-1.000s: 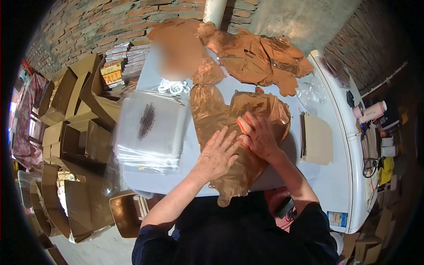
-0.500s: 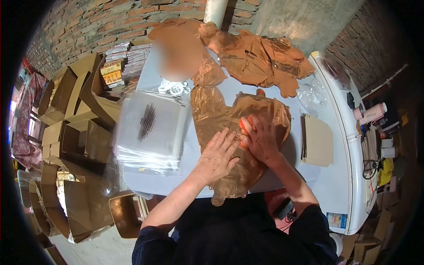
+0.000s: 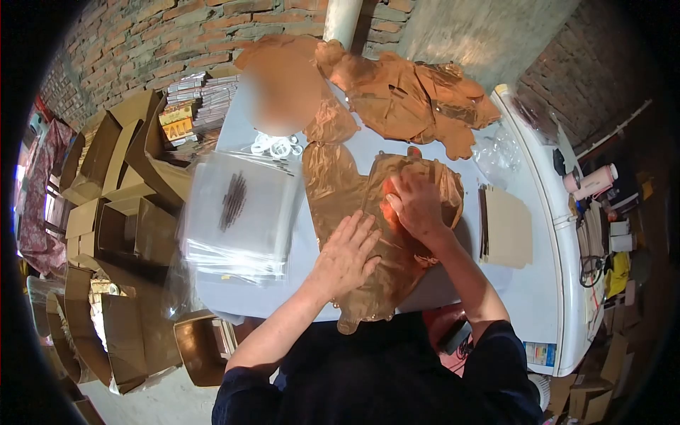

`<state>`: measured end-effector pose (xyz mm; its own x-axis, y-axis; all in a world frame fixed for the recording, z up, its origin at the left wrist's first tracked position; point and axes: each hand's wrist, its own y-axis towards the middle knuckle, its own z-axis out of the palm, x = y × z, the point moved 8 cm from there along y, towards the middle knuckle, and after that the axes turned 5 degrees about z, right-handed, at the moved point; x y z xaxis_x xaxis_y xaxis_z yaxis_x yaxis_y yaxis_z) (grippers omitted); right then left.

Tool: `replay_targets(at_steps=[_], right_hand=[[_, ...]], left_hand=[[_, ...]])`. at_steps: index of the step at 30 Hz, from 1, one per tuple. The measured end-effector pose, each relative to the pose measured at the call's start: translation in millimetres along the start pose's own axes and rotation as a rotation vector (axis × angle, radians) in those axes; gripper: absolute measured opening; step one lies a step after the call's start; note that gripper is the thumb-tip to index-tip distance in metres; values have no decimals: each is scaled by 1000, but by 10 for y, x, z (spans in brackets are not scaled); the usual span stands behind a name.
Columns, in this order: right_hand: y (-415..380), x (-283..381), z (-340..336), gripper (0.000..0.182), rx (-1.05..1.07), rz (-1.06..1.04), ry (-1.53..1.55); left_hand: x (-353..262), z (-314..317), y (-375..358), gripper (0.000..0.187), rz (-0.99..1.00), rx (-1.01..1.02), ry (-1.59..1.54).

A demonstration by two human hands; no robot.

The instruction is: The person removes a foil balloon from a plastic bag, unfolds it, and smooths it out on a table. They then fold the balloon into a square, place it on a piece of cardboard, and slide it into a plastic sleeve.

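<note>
A flat, copper-brown foil balloon (image 3: 375, 269) lies creased on the table in front of me, its lower tip at the table's near edge. My left hand (image 3: 347, 255) rests flat on its left-middle part, fingers stretched out and open. On the upper right part of the foil is my right hand (image 3: 418, 209), fingers slightly bent and laid on the surface, holding nothing that I can see. Orange-red reflections glow on the foil beside those fingers. Further back lie more copper foil balloons (image 3: 397, 95), flattened and overlapping.
A stack of clear plastic bags (image 3: 244, 212) lies left on the table (image 3: 248, 301), with white rings (image 3: 276, 144) behind it. To the right are beige cards (image 3: 506, 227) and crumpled clear plastic (image 3: 496, 152). Open cardboard boxes (image 3: 138, 227) crowd the left; a white fridge-like surface (image 3: 542, 283) borders the right.
My right hand has slid slightly up and right over the foil, and its fingers have drawn closer together. The left hand stays pressed in nearly the same place.
</note>
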<state>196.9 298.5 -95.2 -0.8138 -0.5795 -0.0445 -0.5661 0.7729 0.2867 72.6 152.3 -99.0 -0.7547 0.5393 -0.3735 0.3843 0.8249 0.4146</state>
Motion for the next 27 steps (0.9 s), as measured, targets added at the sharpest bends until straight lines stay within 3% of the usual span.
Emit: replay_targets(at_steps=[1,4,6,8,12,15,18,22,27], right_hand=[[60,-15,-34,49,10,10,4],[173,70,-351,52,-384,-165,-65],[214,215,-449,52,-417,-314,-36],[250,216,-196,56,-244,-244,7],[231,184,218,64,-135,-243,166],[276,154,189,55,-163,-258,199],[239,83,71,42,-354,-458,-37],[354,-221,-51,36,-438,-538,-10],[513,-751,79,42,-307,-223,91]], left_hand=[[5,-3,1,56,1,-6,-10],[1,0,2,56,6,1,19],[6,-14,12,57,-2,5,6],[-8,-1,15,57,-3,15,6],[-13,17,24,57,-2,48,54],[-24,78,3,57,-3,82,93],[-41,56,19,59,20,78,126],[-59,11,33,59,9,55,100],[-68,7,43,60,13,63,121]])
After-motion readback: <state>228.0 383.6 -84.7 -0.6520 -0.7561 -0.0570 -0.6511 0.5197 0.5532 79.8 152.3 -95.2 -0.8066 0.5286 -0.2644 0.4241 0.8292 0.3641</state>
